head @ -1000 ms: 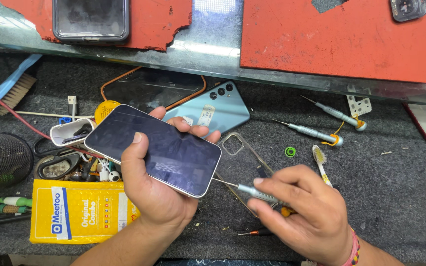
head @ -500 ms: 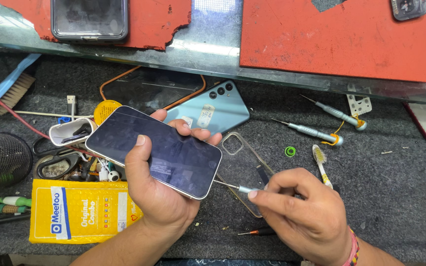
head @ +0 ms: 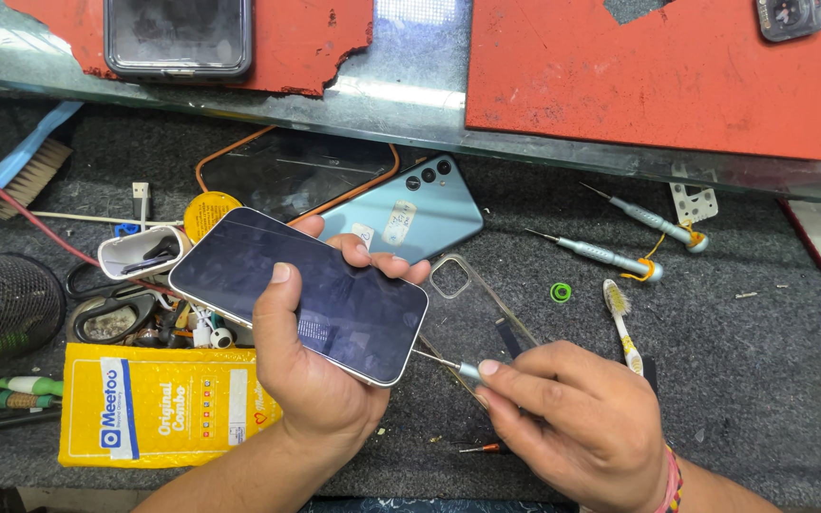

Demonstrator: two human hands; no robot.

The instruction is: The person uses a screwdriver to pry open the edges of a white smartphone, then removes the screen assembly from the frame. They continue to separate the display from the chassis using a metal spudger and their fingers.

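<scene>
Worktop: dark grey felt-like worktop (head: 772,380), cluttered with tools, bordered at the far edge by a glass shelf carrying red rubber mats (head: 658,76)
Left hand: left hand (head: 320,380) is closed around a dark-screened, silver-edged smartphone (head: 296,290), thumb laid on the glass, fingertips curled over the far edge; phone is held tilted above the worktop
Right hand: right hand (head: 582,427) is pinched on a slim silver precision screwdriver (head: 453,366), whose tip is set against the phone's lower right end
Beneath: clear plastic phone case (head: 472,313) lies under the screwdriver
Behind: teal-backed phone (head: 410,214) lies face down
Right side: two grey screwdrivers (head: 610,256), a white toothbrush (head: 622,328)
Left side: yellow padded packet (head: 159,404)
</scene>
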